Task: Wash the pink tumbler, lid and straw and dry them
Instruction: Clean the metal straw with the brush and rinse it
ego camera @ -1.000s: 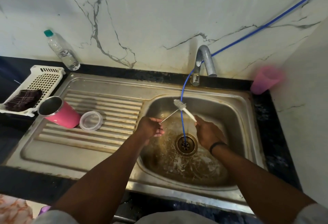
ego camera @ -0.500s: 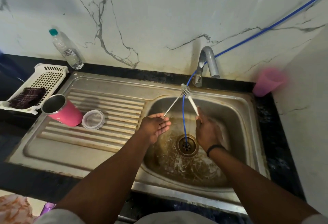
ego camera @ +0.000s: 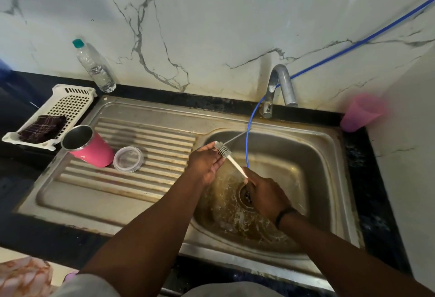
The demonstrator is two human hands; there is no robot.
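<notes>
Head view looks down on a steel sink, and the right hand [ego camera: 264, 199] sits low over the drain [ego camera: 247, 196], fingers curled around the lower end of a white straw [ego camera: 236, 167]. That grip keeps the straw slanting up and to the left, probably so that any water runs off into the basin rather than onto the counter. At the straw's upper end a ribbed, bristly piece [ego camera: 224, 150], likely the head of a thin cleaning brush, lies against the fingertips of the left hand [ego camera: 206, 163], whose fingers are nearly straight and cupped under it rather than closed round it. A thin wire [ego camera: 235, 139] runs on from there toward the back rim of the basin; whether it passes through the straw cannot be told. This looks like scrubbing the inside of the straw, with the left hand steadying the loose end.

Farther left, on the ribbed draining board [ego camera: 141, 155], the pink tumbler [ego camera: 90, 147] lies on its side, mouth toward the counter edge, and the clear lid [ego camera: 128, 159] rests flat just beside it; both seem parked there to drain. A folded dark cloth [ego camera: 42, 128] waits in a white basket [ego camera: 70, 103] beyond them, handy for drying. A blue hose [ego camera: 247, 146] drops from near the tap [ego camera: 280, 84] into the basin.
</notes>
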